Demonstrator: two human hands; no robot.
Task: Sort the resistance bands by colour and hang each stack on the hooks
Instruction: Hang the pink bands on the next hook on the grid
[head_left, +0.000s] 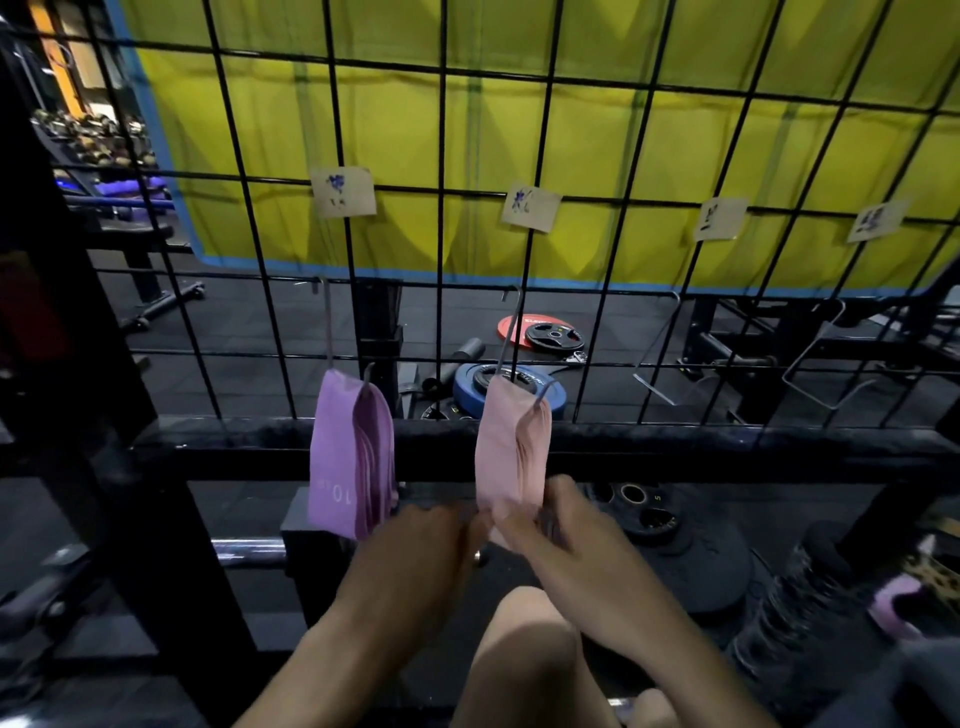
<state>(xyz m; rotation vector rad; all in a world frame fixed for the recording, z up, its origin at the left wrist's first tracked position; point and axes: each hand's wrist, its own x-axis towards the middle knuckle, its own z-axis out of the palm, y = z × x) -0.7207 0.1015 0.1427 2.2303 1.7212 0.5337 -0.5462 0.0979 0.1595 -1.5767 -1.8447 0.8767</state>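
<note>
A stack of purple bands (340, 457) hangs from a metal hook (328, 322) on the black wire grid (441, 234). To its right, a stack of pink bands (506, 447) hangs from a second hook (511, 332). My right hand (566, 530) grips the lower end of the pink stack, thumb in front. My left hand (415, 551) is just left of it, fingers curled at the stack's bottom edge. Two more hooks (657, 358) (821, 358) further right carry nothing. Paper labels (344, 191) (530, 207) are clipped above the hooks.
A thick black rail (727, 447) runs behind the hanging stacks. Weight plates (550, 335) lie on the floor beyond the grid, and dark plates (649, 519) sit below on the right. A yellow curtain (571, 130) fills the background. My knee (524, 649) is under my hands.
</note>
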